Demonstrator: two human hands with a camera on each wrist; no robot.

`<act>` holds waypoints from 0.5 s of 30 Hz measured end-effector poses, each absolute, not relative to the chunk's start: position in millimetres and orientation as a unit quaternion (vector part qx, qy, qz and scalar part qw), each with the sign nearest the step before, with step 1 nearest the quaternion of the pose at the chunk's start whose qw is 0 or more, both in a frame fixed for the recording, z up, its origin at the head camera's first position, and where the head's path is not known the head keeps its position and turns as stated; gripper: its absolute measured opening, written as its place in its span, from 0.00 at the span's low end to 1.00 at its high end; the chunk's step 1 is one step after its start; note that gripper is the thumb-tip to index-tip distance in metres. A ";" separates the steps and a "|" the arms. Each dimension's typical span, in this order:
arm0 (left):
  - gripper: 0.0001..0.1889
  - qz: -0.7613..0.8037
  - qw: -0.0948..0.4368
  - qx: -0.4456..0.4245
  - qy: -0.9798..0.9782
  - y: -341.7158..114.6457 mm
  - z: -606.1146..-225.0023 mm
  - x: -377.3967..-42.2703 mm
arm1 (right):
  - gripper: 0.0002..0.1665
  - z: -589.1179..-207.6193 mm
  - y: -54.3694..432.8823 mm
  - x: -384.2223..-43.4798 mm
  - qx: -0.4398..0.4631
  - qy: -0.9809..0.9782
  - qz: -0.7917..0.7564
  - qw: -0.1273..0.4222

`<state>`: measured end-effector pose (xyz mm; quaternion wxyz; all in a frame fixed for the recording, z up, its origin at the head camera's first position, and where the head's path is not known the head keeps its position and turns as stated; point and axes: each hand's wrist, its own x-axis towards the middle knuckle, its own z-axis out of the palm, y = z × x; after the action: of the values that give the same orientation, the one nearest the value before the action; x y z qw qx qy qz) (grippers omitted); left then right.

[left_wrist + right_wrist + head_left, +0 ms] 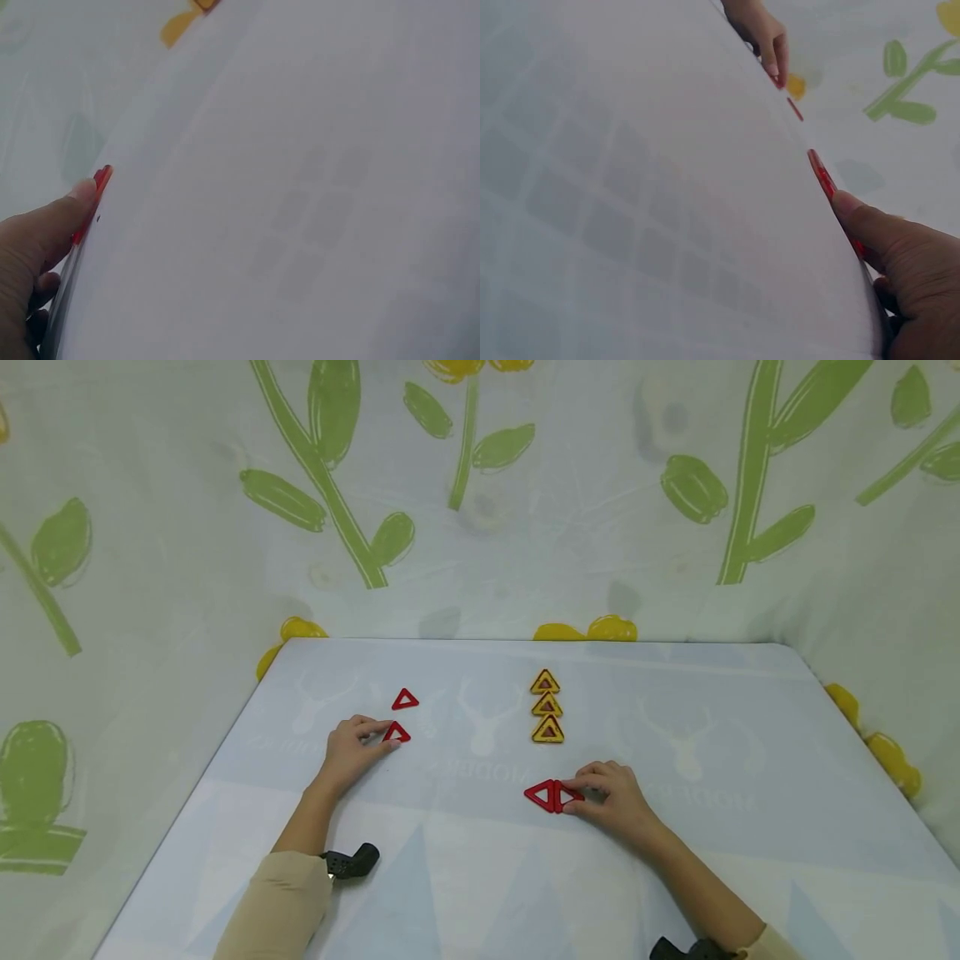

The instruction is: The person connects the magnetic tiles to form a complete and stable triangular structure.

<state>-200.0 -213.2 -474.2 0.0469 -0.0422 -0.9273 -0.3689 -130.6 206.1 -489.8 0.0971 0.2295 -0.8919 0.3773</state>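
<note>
My left hand (354, 750) pinches a red triangle frame (401, 727) between thumb and fingers, low at the table surface. Just beyond it lies another red triangle frame (405, 699), apart from the hand. At the middle front, my right hand (611, 797) holds a red triangle frame (577, 795) by its right tip. That piece sits side to side with a second red triangle (538, 795), which points left. In the right wrist view, the thumb (851, 206) lies on a red edge; the fingers below are partly hidden.
Three yellow triangles (547, 729) with dark centres stand in a column behind the right hand. All lie on a pale printed table (465, 843). A white curtain with leaf and flower prints (525, 560) rises behind the table's far edge.
</note>
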 end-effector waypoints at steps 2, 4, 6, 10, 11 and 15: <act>0.22 -0.357 0.053 -0.046 -0.931 -212.3 -474.1 -199.9 | 0.18 -490.2 206.0 -130.7 0.232 -0.891 0.377 0.100; 0.22 -0.353 0.057 -0.047 -0.933 -211.6 -474.2 -199.7 | 0.18 -490.5 205.8 -130.8 0.234 -0.890 0.379 0.102; 0.21 -0.352 0.058 -0.047 -0.933 -210.6 -474.0 -199.2 | 0.18 -490.8 205.7 -130.7 0.234 -0.890 0.378 0.104; 0.20 -0.355 0.058 -0.049 -0.932 -208.8 -474.5 -198.6 | 0.18 -490.0 205.5 -130.1 0.234 -0.889 0.379 0.104; 0.20 -0.355 0.057 -0.051 -0.932 -208.2 -474.7 -198.5 | 0.18 -489.7 205.4 -129.9 0.234 -0.890 0.378 0.104; 0.19 -0.366 0.051 -0.053 -0.928 -204.6 -476.0 -197.8 | 0.18 -488.3 205.2 -129.5 0.236 -0.889 0.378 0.107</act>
<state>-197.8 -204.6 -476.0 0.0507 -0.0531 -0.9278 -0.3657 -129.5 205.2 -488.3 0.1069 0.2358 -0.8888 0.3781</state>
